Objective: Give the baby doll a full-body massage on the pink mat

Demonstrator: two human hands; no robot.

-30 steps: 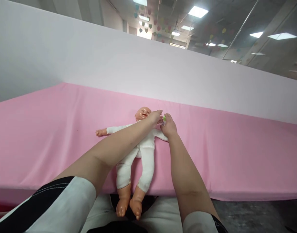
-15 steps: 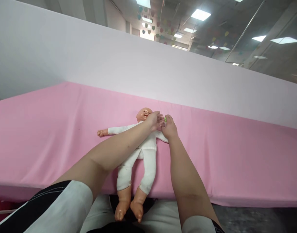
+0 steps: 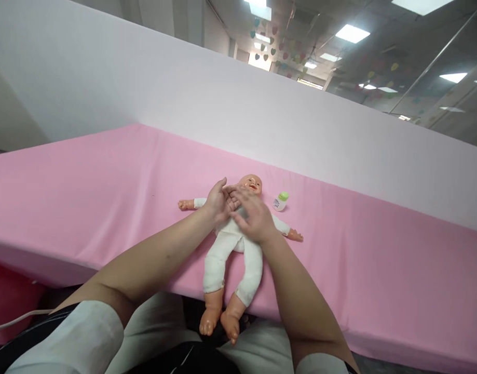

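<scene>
A baby doll (image 3: 233, 259) in a white cloth suit lies on its back, arms spread, on the pink-covered table (image 3: 378, 259). Over its chest, my left hand (image 3: 219, 203) is open with the palm turned up. My right hand (image 3: 254, 214) is beside it, fingers stretched out and palm toward the left one, holding nothing. Whether the two hands touch is hard to tell. To the right of the doll's head stands a small clear bottle (image 3: 280, 201) with a green cap and a label; neither hand touches it.
A white wall (image 3: 207, 104) rises behind the table. Past it is a glass pane with heart-shaped stickers (image 3: 265, 49). At the lower left are a red object (image 3: 8, 301) and a pale cable (image 3: 20, 319). The doll's feet hang over the near edge.
My right hand has let go of the green-capped bottle, which now stands on the table. Both hands have come together over the doll's chest. The view has shifted.
</scene>
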